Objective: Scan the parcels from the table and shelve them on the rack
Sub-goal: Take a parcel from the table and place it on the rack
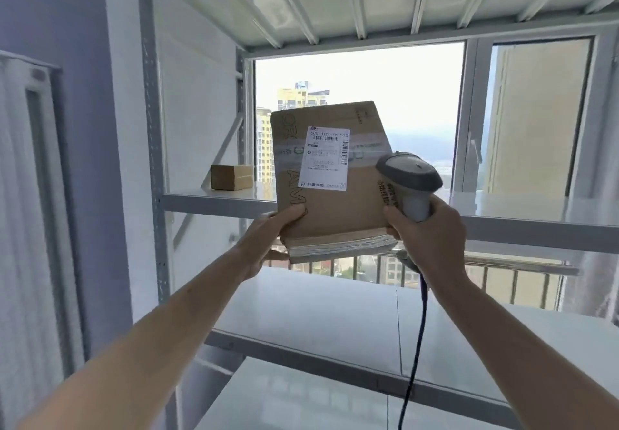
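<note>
I hold a flat brown cardboard parcel (338, 201) tilted up in front of the rack, its white shipping label (324, 158) facing me. My left hand (268, 238) grips the parcel's lower left corner, thumb on its face. My right hand (432, 232) grips the handle of a grey barcode scanner (407, 175) and also touches the parcel's lower right corner. The scanner's head sits over the parcel's right edge. Its dark cable (415, 346) hangs down.
A grey metal rack (149, 161) stands against a window. A small brown box (231, 177) sits on the left of the middle shelf (214, 201). A lower shelf (318, 305) lies below my hands. A white radiator (30, 228) is at the left.
</note>
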Action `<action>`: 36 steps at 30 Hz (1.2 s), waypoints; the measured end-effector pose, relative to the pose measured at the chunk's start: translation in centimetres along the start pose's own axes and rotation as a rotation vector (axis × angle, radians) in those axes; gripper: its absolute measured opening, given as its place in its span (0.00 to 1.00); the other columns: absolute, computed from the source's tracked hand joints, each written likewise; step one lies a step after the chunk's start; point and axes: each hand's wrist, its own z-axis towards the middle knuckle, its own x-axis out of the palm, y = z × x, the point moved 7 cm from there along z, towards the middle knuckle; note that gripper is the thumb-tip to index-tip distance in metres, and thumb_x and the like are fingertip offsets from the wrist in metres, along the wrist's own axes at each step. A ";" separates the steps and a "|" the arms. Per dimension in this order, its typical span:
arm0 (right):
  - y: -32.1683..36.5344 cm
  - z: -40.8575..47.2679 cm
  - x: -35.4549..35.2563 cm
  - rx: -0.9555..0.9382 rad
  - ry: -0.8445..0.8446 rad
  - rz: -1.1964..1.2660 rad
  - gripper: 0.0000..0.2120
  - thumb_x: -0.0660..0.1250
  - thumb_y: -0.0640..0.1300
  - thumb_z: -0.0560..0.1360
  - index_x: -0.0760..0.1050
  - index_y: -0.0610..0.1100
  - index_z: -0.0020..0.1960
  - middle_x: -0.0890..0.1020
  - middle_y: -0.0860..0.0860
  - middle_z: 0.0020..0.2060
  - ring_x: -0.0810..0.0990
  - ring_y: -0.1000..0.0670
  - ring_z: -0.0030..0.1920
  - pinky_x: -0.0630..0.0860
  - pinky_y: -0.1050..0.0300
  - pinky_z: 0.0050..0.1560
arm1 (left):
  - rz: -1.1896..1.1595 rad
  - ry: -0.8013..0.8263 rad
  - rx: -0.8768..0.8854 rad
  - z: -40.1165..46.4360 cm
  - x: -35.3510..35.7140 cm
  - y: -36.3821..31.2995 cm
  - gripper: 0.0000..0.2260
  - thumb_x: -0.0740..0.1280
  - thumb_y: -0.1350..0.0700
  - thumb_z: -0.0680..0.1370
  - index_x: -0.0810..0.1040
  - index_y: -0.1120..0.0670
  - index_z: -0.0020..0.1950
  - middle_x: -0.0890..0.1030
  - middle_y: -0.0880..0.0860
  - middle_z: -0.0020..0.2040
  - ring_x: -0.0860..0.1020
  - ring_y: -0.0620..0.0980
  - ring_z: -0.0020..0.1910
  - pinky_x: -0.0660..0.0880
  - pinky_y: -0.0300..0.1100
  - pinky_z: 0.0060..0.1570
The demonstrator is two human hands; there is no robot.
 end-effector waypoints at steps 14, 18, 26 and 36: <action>2.8 6.5 11.9 -0.244 0.167 -0.094 0.11 0.79 0.48 0.68 0.78 0.50 0.42 0.82 0.57 0.34 0.82 0.54 0.37 0.71 0.74 0.35 | -0.025 -0.206 0.058 8.6 -7.8 -1.0 0.12 0.64 0.40 0.79 0.80 0.46 0.52 0.85 0.50 0.45 0.82 0.50 0.50 0.78 0.56 0.58; 3.9 7.9 14.5 -0.279 0.166 -0.116 0.11 0.79 0.50 0.68 0.77 0.49 0.43 0.77 0.61 0.32 0.74 0.63 0.33 0.66 0.80 0.35 | -0.062 -0.255 0.143 10.4 -9.1 -0.9 0.19 0.66 0.31 0.74 0.79 0.44 0.54 0.85 0.50 0.50 0.82 0.52 0.55 0.77 0.58 0.62; 6.2 11.9 20.3 -0.258 0.136 -0.269 0.15 0.76 0.52 0.71 0.78 0.41 0.47 0.81 0.51 0.38 0.77 0.55 0.35 0.74 0.64 0.35 | 0.048 -0.223 0.239 15.8 -13.2 -1.4 0.16 0.65 0.29 0.73 0.74 0.39 0.50 0.80 0.44 0.53 0.77 0.51 0.62 0.72 0.57 0.68; 6.7 15.1 26.2 -0.124 0.048 -0.392 0.25 0.77 0.58 0.70 0.76 0.39 0.54 0.82 0.48 0.46 0.80 0.49 0.45 0.81 0.54 0.44 | 0.233 -0.064 0.224 23.6 -17.5 0.1 0.23 0.78 0.36 0.66 0.81 0.46 0.56 0.84 0.46 0.52 0.82 0.45 0.53 0.77 0.40 0.52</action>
